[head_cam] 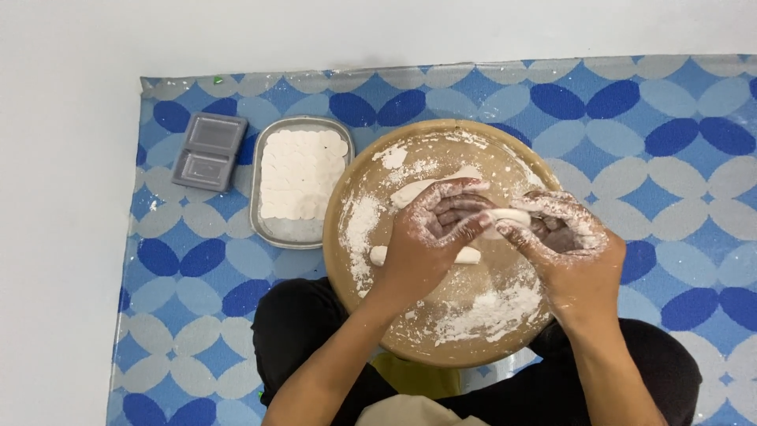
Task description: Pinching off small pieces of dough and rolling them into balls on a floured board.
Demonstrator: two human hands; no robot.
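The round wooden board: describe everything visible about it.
The round wooden board is tan, thick-rimmed and lies flat on the patterned blue mat, over the seated person's lap. White flour is scattered across it, heaviest at the left and near edges. Strips of white dough rest on it. Both floured hands, left hand and right hand, work a dough piece just above it. A metal tray sits beside it.

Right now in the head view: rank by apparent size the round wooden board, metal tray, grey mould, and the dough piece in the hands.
1. Round wooden board
2. Metal tray
3. Grey mould
4. Dough piece, partly hidden by the left hand and right hand, so its full size is unsure.
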